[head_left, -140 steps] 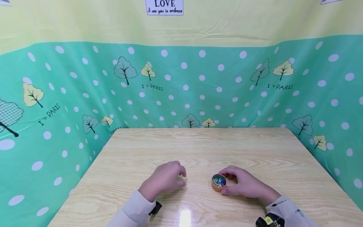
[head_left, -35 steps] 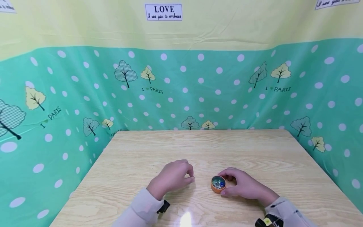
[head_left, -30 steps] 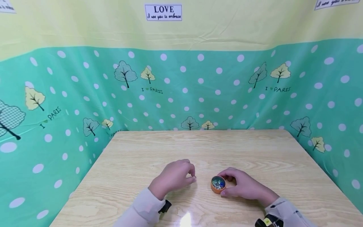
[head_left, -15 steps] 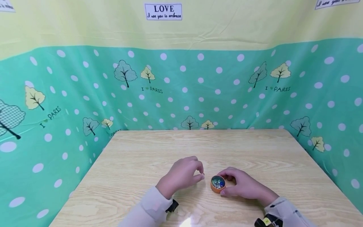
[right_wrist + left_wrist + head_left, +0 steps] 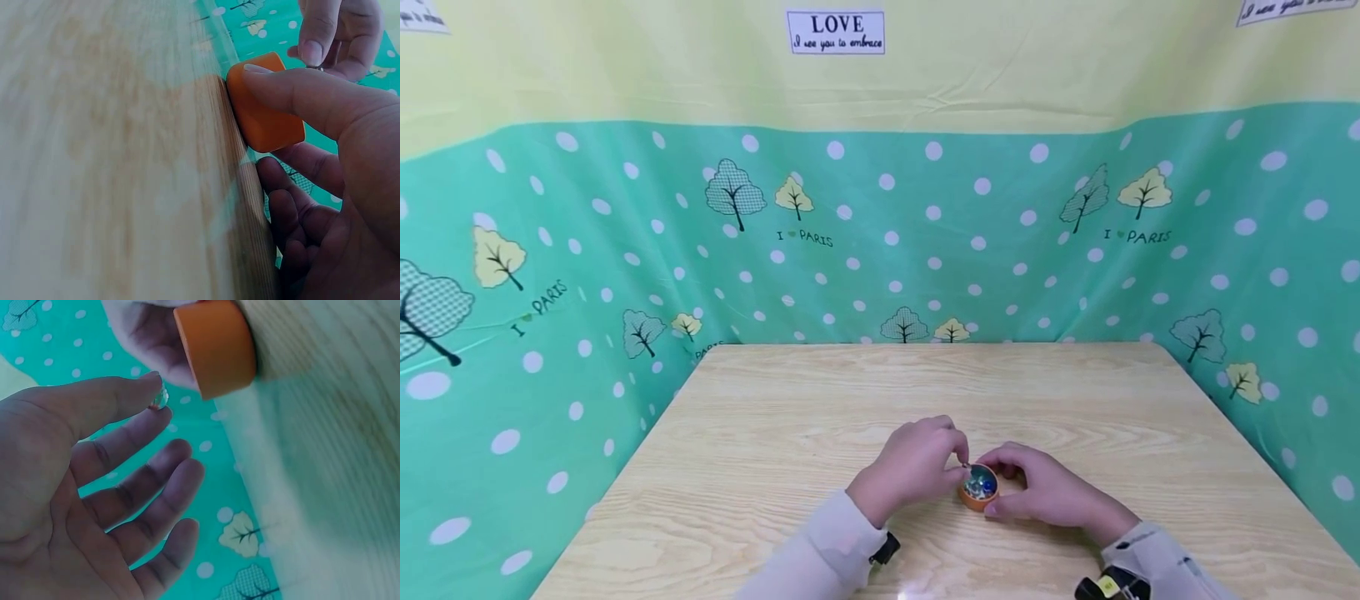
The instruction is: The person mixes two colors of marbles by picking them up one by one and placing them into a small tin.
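Observation:
In the head view, a small round orange cup [image 5: 976,502] stands on the table with several glass marbles [image 5: 982,485] inside, one of them blue. My right hand [image 5: 1043,490] grips the cup from its right side, thumb in front and fingers behind; the right wrist view shows the thumb laid along the orange wall. Between thumb and index finger my left hand [image 5: 917,468] pinches a small clear glass marble [image 5: 161,399]. Those fingertips are at the cup's left rim, with the marble above it. The other left fingers are spread and loosely bent.
The pale wooden table [image 5: 820,392] extends behind and to both sides of the hands. Green dotted cloth [image 5: 917,242] hangs at the back and sides. Each wrist carries a black strap device, such as the left one [image 5: 886,548].
My left hand has moved right from the table's middle to the cup, its thumb and index finger closing along the way. My right hand and the cup have stayed in place.

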A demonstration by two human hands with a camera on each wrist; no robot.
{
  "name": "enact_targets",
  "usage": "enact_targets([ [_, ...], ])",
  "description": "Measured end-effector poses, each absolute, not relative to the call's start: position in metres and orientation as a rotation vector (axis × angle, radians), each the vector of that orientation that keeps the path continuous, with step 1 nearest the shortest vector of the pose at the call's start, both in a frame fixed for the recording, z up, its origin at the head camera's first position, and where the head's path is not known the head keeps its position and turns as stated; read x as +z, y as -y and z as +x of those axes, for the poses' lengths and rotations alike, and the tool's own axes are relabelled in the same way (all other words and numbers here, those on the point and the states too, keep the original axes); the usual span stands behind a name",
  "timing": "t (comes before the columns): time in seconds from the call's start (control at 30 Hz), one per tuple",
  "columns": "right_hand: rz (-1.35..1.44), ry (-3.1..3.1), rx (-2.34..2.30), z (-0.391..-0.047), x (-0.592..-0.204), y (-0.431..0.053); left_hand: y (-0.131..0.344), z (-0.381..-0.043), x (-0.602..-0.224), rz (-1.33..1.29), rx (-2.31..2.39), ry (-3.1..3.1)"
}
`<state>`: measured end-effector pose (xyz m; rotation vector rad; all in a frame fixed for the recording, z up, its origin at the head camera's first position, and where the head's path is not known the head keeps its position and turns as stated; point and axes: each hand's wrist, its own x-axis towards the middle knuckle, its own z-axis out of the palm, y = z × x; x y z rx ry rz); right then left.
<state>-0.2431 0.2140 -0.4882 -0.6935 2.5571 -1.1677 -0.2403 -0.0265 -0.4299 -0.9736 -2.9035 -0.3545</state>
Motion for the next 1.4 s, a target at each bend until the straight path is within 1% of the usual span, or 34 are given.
enact_targets([
  [0.5,-0.735,-2.563,-1.179,-0.243,-0.490,-0.216,0.007,-0.238,-0.437,-1.002,-0.262,2.839],
  [0.9,-0.782,-2.539,-1.214,-0.244,-0.491,-0.217,0.005,-0.237,-0.440,-1.005,-0.216,2.840],
  [1.4,-0.752,-2.543,-1.201,-0.242,-0.489,-0.217,0.008,-0.239,-0.438,-0.965,-0.287,2.870],
])
